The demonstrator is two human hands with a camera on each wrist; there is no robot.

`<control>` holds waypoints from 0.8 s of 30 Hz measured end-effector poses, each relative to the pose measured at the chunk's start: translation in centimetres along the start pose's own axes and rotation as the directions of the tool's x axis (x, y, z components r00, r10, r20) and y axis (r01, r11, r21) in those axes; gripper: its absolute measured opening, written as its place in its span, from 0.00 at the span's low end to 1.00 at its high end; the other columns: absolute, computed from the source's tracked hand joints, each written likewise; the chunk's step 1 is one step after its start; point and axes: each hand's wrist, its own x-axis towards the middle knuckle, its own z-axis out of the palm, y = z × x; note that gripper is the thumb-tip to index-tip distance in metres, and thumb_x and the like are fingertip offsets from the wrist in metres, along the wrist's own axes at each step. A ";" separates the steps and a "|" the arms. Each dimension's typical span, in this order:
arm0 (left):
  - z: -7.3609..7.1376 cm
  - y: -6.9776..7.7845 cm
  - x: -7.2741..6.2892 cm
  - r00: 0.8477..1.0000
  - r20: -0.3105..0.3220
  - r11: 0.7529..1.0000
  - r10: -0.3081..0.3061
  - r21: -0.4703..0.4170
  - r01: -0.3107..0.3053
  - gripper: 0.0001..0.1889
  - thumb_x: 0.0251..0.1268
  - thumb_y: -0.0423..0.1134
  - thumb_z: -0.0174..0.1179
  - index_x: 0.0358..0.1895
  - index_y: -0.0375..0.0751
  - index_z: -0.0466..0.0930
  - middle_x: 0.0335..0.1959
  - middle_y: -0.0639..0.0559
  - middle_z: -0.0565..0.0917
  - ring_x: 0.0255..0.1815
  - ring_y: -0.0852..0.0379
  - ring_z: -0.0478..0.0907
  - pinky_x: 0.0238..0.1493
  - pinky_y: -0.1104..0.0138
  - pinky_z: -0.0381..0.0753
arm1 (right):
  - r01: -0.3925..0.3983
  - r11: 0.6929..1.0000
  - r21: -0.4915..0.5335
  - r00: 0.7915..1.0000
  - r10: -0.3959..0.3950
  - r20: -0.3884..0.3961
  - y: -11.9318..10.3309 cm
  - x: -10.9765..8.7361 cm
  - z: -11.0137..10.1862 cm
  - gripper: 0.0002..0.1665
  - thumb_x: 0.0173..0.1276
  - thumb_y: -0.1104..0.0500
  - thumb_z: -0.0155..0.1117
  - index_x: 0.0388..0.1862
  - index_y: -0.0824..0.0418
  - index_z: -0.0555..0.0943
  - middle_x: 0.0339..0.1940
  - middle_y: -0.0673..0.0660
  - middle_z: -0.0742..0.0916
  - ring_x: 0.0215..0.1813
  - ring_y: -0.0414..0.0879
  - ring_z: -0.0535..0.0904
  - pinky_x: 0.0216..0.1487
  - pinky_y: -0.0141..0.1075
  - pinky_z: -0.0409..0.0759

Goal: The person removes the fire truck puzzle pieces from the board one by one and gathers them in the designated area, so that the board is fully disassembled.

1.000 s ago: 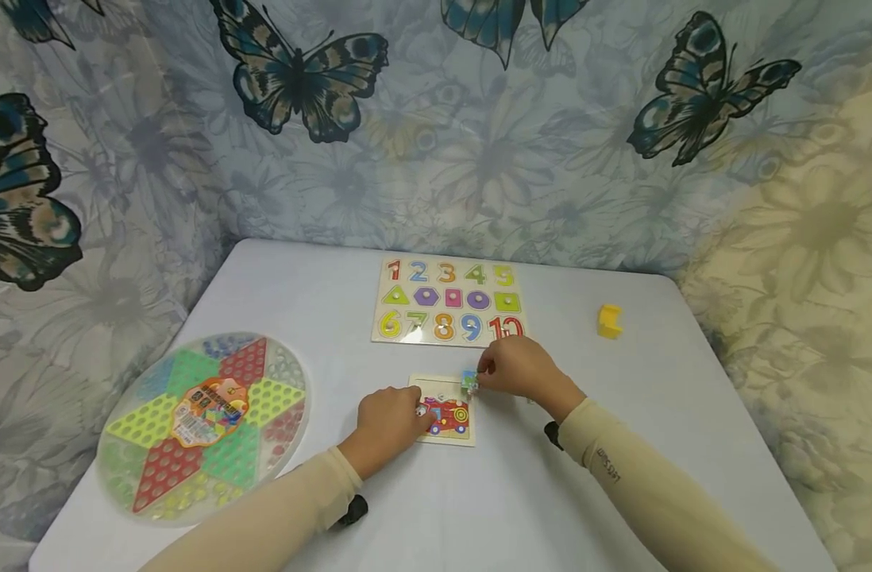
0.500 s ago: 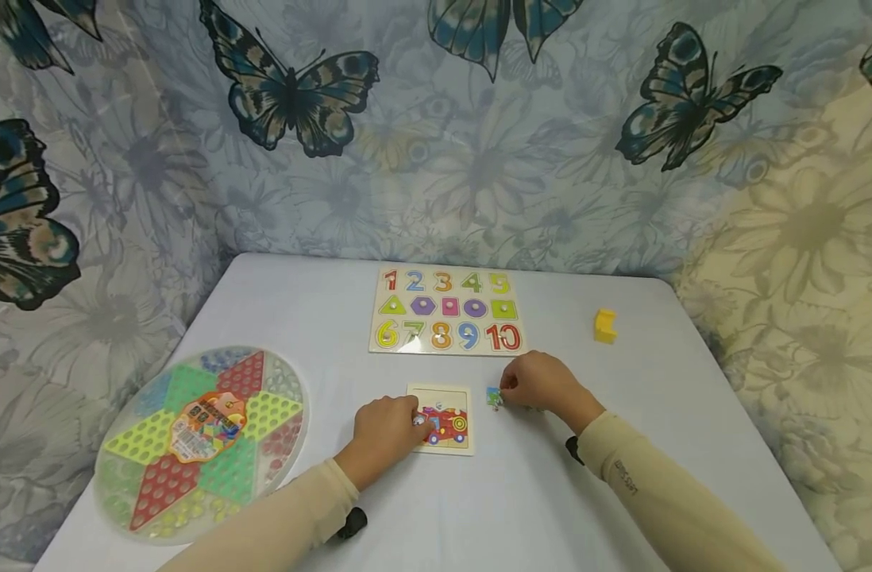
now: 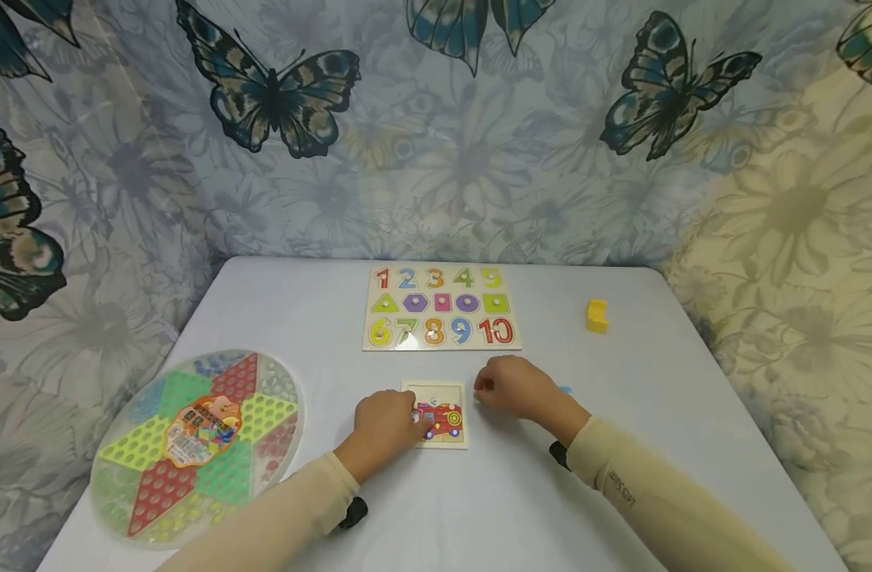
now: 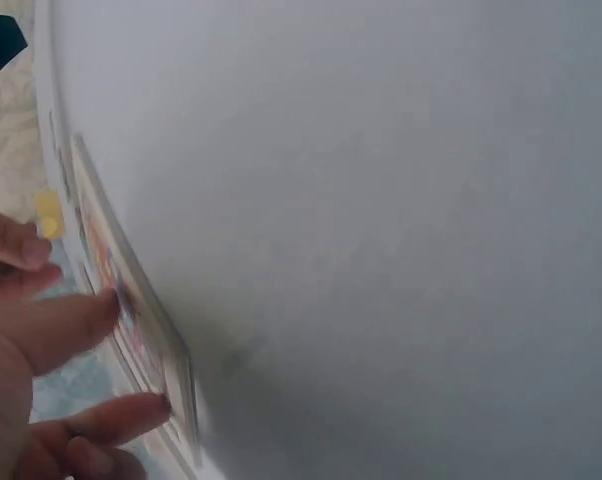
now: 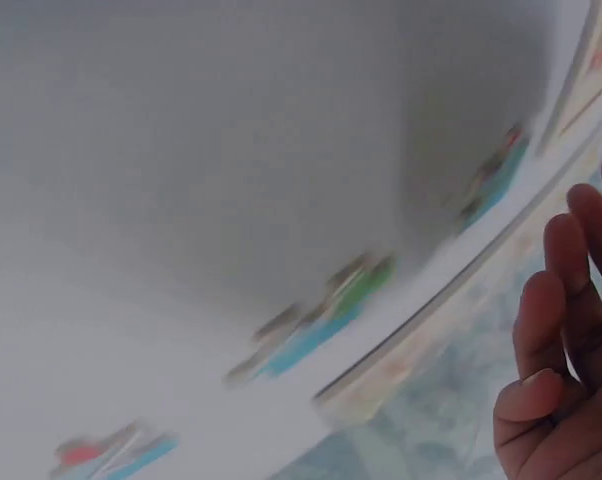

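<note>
A small square jigsaw board [image 3: 441,392] with a red vehicle picture lies mid-table, its upper part bare. My left hand [image 3: 382,429] rests at its left side. In the left wrist view the thumb [image 4: 89,318] presses on the picture, and a straight finger touches the frame near a corner. Just right of the board, my right hand [image 3: 518,389] hovers low with loosely bent fingers; nothing shows between them in the wrist views. Blue-and-green jigsaw pieces [image 5: 316,325] lie under and beside it, one piece [image 5: 496,180] nearest the board. A blue piece [image 3: 565,390] peeks out behind the wrist.
Behind the small board lies a number-and-shape puzzle board [image 3: 441,318]. A yellow block [image 3: 597,316] sits at the back right. The large round Chinese checkers board [image 3: 193,445] takes up the left side, close to my left forearm. A butterfly-patterned cloth backs the table.
My right hand has carried a jigsaw piece from the board's upper right corner out to the right and let it go, then shifted slightly back left. The left hand stays on the board.
</note>
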 end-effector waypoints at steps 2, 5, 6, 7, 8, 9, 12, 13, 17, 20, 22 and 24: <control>-0.1 0.5 -0.2 1.000 -0.005 1.000 0.015 0.005 -0.015 0.16 0.56 0.51 0.70 0.35 0.42 0.83 0.19 0.55 0.72 0.22 0.56 0.72 0.22 0.63 0.69 | 0.024 0.999 -0.021 1.000 -0.024 -0.015 -1.1 -0.4 0.6 0.08 0.61 0.53 0.72 0.36 0.54 0.88 0.27 0.42 0.80 0.30 0.38 0.73 0.37 0.34 0.76; 0.2 1.0 -0.4 0.998 -0.033 0.998 0.054 -0.018 -0.054 0.13 0.56 0.46 0.70 0.40 0.43 0.86 0.24 0.54 0.75 0.26 0.56 0.75 0.24 0.63 0.71 | 0.040 0.998 -0.048 0.998 -0.042 -0.038 -2.3 -0.7 1.6 0.08 0.61 0.54 0.72 0.36 0.56 0.89 0.27 0.44 0.82 0.31 0.38 0.75 0.39 0.35 0.77; 0.3 1.2 -0.4 0.997 -0.048 0.997 0.067 -0.025 -0.069 0.10 0.57 0.45 0.69 0.38 0.44 0.87 0.24 0.54 0.75 0.26 0.56 0.75 0.24 0.63 0.71 | 0.044 0.998 -0.055 0.998 -0.046 -0.042 -2.5 -0.8 1.8 0.08 0.60 0.54 0.72 0.36 0.56 0.89 0.27 0.44 0.82 0.31 0.39 0.76 0.39 0.36 0.78; 0.4 1.3 -0.4 0.994 -0.071 0.996 0.084 -0.017 -0.085 0.09 0.57 0.45 0.68 0.37 0.44 0.88 0.23 0.54 0.75 0.25 0.56 0.74 0.22 0.63 0.71 | 0.044 0.997 -0.062 0.998 -0.047 -0.044 -2.6 -0.7 2.0 0.08 0.60 0.55 0.72 0.35 0.57 0.89 0.27 0.45 0.83 0.32 0.39 0.77 0.40 0.36 0.78; 0.7 1.4 -0.4 0.993 -0.083 0.996 0.088 -0.013 -0.090 0.09 0.57 0.46 0.68 0.35 0.45 0.88 0.22 0.54 0.74 0.24 0.56 0.74 0.21 0.63 0.70 | 0.044 0.997 -0.064 0.998 -0.047 -0.047 -2.7 -0.7 2.2 0.08 0.59 0.55 0.72 0.35 0.57 0.89 0.28 0.46 0.83 0.32 0.39 0.77 0.41 0.37 0.78; 0.8 1.5 -0.3 0.991 -0.096 0.996 0.094 0.003 -0.094 0.10 0.57 0.48 0.67 0.33 0.45 0.88 0.20 0.54 0.73 0.23 0.56 0.73 0.20 0.63 0.69 | 0.043 0.997 -0.069 0.998 -0.046 -0.046 -2.7 -0.6 2.3 0.08 0.59 0.55 0.72 0.35 0.57 0.89 0.28 0.46 0.83 0.32 0.40 0.77 0.41 0.37 0.78; 1.1 1.9 -0.3 0.986 -0.121 0.992 0.116 0.061 -0.109 0.17 0.56 0.56 0.66 0.29 0.44 0.85 0.18 0.53 0.70 0.20 0.54 0.72 0.18 0.62 0.67 | 0.050 0.995 -0.085 0.997 -0.055 -0.053 -2.8 -0.7 2.6 0.08 0.59 0.56 0.71 0.36 0.57 0.89 0.27 0.46 0.83 0.31 0.39 0.76 0.40 0.36 0.78; 1.3 2.0 -0.2 0.985 -0.122 0.991 0.120 0.076 -0.111 0.19 0.55 0.58 0.66 0.29 0.44 0.84 0.18 0.53 0.70 0.20 0.53 0.72 0.18 0.61 0.67 | 0.061 0.994 -0.091 0.996 -0.067 -0.063 -2.8 -0.7 2.7 0.07 0.59 0.57 0.71 0.36 0.56 0.89 0.27 0.45 0.83 0.31 0.39 0.75 0.40 0.36 0.77; 1.5 2.3 0.1 0.986 -0.120 0.988 0.116 0.120 -0.102 0.23 0.55 0.63 0.66 0.29 0.45 0.81 0.19 0.52 0.71 0.22 0.51 0.74 0.19 0.60 0.69 | 0.113 0.988 -0.102 0.986 -0.124 -0.110 -2.7 -0.6 2.9 0.07 0.57 0.59 0.69 0.35 0.54 0.89 0.26 0.44 0.82 0.29 0.40 0.72 0.36 0.36 0.73; 1.4 2.4 0.3 0.990 -0.100 0.987 0.097 0.134 -0.083 0.23 0.54 0.64 0.66 0.30 0.45 0.81 0.18 0.52 0.71 0.22 0.52 0.75 0.19 0.61 0.69 | 0.127 0.988 -0.087 0.983 -0.137 -0.121 -2.7 -0.5 3.0 0.06 0.57 0.57 0.71 0.34 0.53 0.88 0.26 0.44 0.81 0.30 0.42 0.70 0.36 0.37 0.71; 1.3 2.4 0.2 0.993 -0.077 0.989 0.090 0.127 -0.080 0.24 0.55 0.64 0.66 0.31 0.45 0.81 0.18 0.53 0.71 0.22 0.52 0.75 0.19 0.61 0.69 | 0.119 0.990 -0.072 0.986 -0.127 -0.113 -2.7 -0.4 3.0 0.07 0.55 0.55 0.74 0.33 0.54 0.87 0.27 0.44 0.80 0.32 0.43 0.70 0.38 0.38 0.71; 1.3 2.5 0.2 0.994 -0.060 0.990 0.090 0.112 -0.083 0.24 0.55 0.64 0.65 0.33 0.44 0.82 0.18 0.53 0.71 0.22 0.53 0.75 0.19 0.61 0.69 | 0.108 0.993 -0.054 0.989 -0.113 -0.097 -2.6 -0.4 3.0 0.10 0.53 0.53 0.76 0.33 0.54 0.85 0.29 0.45 0.80 0.35 0.44 0.71 0.41 0.40 0.71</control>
